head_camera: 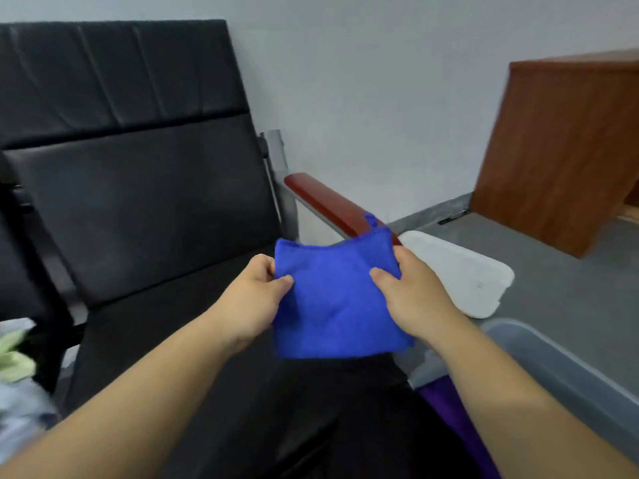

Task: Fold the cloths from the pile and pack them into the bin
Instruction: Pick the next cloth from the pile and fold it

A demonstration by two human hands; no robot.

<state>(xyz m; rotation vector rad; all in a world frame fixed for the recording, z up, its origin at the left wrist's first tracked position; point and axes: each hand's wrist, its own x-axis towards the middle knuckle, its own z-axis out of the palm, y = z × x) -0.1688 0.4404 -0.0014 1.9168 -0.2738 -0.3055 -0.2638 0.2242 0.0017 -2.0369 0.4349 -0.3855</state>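
Blue cloth point(337, 299) was held up in the air between both hands, folded into a rough square. The left hand point(254, 295) pinched its left edge, with the thumb on the near face and the fingers curled behind. The right hand point(411, 299) gripped the right edge in the same way, thumb pressed flat on the front. A small loop point(370, 219) stuck up from the cloth's top right corner. The lower edge hung free below both wrists.

Behind and beneath the cloth stood a black padded chair point(138, 202), its seat and back filling the left of the view. The chair's red-brown armrest point(321, 198) ran down behind the cloth's upper edge.

Just right of the right hand, a white lid point(460, 271) lay flat on the grey floor point(570, 292). Nearer, at the lower right, was the grey bin point(570, 371), open at the top. A purple cloth point(446, 406) showed at its near left side, partly hidden under the right forearm. Whether it lay wholly inside the bin could not be told.

At the far left edge, beside the chair, the pile point(14, 361) of pale green and whitish cloths was blurred. A brown wooden desk point(560, 150) stood well apart at the upper right, against the pale wall.
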